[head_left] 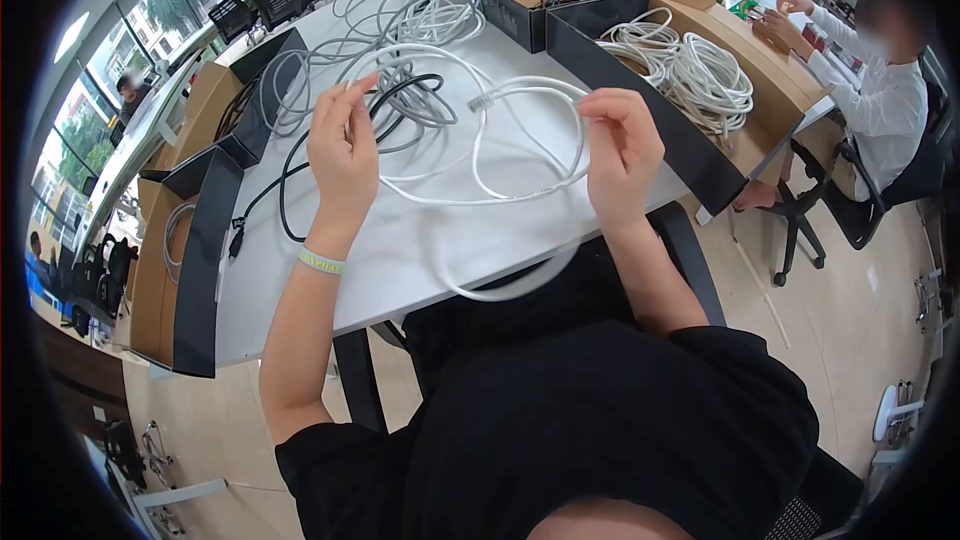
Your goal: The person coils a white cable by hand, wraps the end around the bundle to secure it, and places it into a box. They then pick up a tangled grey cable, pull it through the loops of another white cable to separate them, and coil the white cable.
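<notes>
Between my hands hang loose loops of a white network cable with a clear plug at one end. My right hand is closed, its thumb and fingers pinching the loops on the right. On the other side my left hand, fingers closed, grips the same cable where it passes behind the palm. One loop droops past the table's front edge. Beyond my left hand lie a tangle of grey cables and a black cable with a connector at its end.
On the right stands a black box of coiled white cables. Another box with dark cables sits behind it. Two more boxes line the left side of the white table. A person sits at the far right.
</notes>
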Demonstrator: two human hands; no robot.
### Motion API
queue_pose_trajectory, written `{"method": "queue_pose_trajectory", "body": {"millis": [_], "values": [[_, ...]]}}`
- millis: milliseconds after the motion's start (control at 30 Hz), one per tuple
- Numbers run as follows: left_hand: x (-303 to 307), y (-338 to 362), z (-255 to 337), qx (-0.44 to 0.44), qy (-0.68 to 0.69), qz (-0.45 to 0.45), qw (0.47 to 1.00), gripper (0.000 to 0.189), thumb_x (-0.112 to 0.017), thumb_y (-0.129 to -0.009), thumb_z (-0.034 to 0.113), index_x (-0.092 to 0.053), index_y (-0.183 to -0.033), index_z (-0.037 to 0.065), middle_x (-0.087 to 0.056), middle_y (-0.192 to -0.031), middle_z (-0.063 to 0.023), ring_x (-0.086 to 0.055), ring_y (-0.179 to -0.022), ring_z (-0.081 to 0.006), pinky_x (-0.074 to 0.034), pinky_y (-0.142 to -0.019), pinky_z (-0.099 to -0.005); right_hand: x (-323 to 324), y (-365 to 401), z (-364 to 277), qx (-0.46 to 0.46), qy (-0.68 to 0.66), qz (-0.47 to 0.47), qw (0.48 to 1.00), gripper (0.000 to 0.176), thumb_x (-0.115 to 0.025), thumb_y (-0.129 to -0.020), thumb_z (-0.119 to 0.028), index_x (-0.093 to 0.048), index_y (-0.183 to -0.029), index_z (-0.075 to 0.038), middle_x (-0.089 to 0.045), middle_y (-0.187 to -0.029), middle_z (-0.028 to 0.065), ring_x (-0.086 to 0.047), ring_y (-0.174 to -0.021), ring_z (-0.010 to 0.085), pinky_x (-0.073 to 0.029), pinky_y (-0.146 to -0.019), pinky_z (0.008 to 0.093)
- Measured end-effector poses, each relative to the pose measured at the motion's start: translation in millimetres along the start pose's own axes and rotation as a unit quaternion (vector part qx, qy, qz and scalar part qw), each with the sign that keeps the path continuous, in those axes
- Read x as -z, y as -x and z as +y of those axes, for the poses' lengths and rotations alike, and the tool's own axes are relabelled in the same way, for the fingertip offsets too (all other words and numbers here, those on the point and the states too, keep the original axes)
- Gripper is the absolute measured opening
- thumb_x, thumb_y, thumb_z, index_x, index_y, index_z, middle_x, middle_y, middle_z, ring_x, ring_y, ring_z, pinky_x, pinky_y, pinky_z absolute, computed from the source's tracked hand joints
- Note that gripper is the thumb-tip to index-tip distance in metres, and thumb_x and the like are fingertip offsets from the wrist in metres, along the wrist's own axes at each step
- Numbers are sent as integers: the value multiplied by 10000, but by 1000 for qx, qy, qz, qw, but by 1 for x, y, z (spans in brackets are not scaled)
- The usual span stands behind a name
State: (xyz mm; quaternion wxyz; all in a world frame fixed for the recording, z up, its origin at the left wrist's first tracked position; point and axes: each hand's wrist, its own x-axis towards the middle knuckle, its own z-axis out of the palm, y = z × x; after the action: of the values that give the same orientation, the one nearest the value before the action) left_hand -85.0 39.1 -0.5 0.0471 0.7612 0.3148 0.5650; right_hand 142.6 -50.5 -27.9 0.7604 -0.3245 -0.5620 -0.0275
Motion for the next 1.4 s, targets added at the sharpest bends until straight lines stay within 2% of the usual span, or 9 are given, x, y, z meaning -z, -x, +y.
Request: {"method": "queue_pose_trajectory", "body": {"millis": [267,367,467,567,767,1067,1167,1233,1400], "values": [[2,-1,-35,97,-71,9,993,348,-544,-815,139,-519,-1134,3,-516,-1016,-100,-476,-786,-125,-382,-701,-241,1,2,0,139,83,55,985,207,-453,-661,166,-555,-692,-11,-545,-740,86,-526,-697,189,-395,-552,241],[-1,-3,-40,262,182,-31,947,435,-558,-807,172,-462,-1153,-75,-459,-1201,-149,-434,-1114,-213,-314,-923,-270,0,-3,1,150,93,71,982,209,-446,-656,164,-554,-692,-12,-543,-736,84,-523,-702,197,-394,-564,258],[-2,-2,-35,296,194,-8,935,467,-549,-813,179,-425,-1184,-77,-452,-1204,-152,-426,-1120,-217,-314,-921,-276,0,-1,0,129,116,52,983,226,-427,-643,163,-556,-701,-14,-543,-736,91,-525,-703,218,-397,-581,269],[3,-1,-33,206,98,5,974,459,-538,-832,177,-403,-1211,-44,-418,-1186,-122,-479,-925,-141,-370,-790,-236,0,-1,-2,-58,170,-134,975,280,-410,-618,139,-570,-789,-14,-557,-773,104,-535,-713,261,-403,-606,290],[5,1,-30,122,62,35,990,437,-523,-853,187,-398,-1220,-17,-394,-1144,-96,-442,-725,-75,-380,-689,-213,-6,15,5,-64,301,-331,892,292,-493,-679,59,-582,-940,-37,-565,-802,119,-545,-704,257,-399,-653,340],[2,3,-21,88,86,-10,992,411,-496,-868,153,-386,-1228,-11,-393,-1103,-78,-412,-679,-52,-360,-645,-194,-5,16,8,-6,344,-363,866,143,-543,-667,-26,-584,-803,-43,-531,-990,126,-502,-926,314,-379,-730,415],[2,4,-18,122,96,5,988,368,-468,-870,135,-426,-1197,-29,-447,-1177,-99,-392,-1036,-119,-307,-856,-203,-5,15,6,36,341,-366,865,125,-530,-685,-16,-578,-799,-39,-519,-1028,118,-488,-969,299,-372,-790,433],[2,2,-22,113,112,-4,987,409,-499,-867,143,-385,-1227,-13,-390,-1090,-71,-401,-675,-39,-353,-634,-188,-6,15,6,49,317,-377,869,123,-522,-694,-10,-578,-799,-38,-526,-1016,114,-489,-974,288,-365,-812,436],[2,4,-21,138,130,-6,982,406,-497,-868,144,-384,-1225,-14,-386,-1111,-76,-401,-680,-43,-353,-633,-190,-7,21,15,41,243,-394,885,97,-508,-725,-4,-574,-789,-35,-546,-963,102,-492,-988,252,-344,-868,452]]}}
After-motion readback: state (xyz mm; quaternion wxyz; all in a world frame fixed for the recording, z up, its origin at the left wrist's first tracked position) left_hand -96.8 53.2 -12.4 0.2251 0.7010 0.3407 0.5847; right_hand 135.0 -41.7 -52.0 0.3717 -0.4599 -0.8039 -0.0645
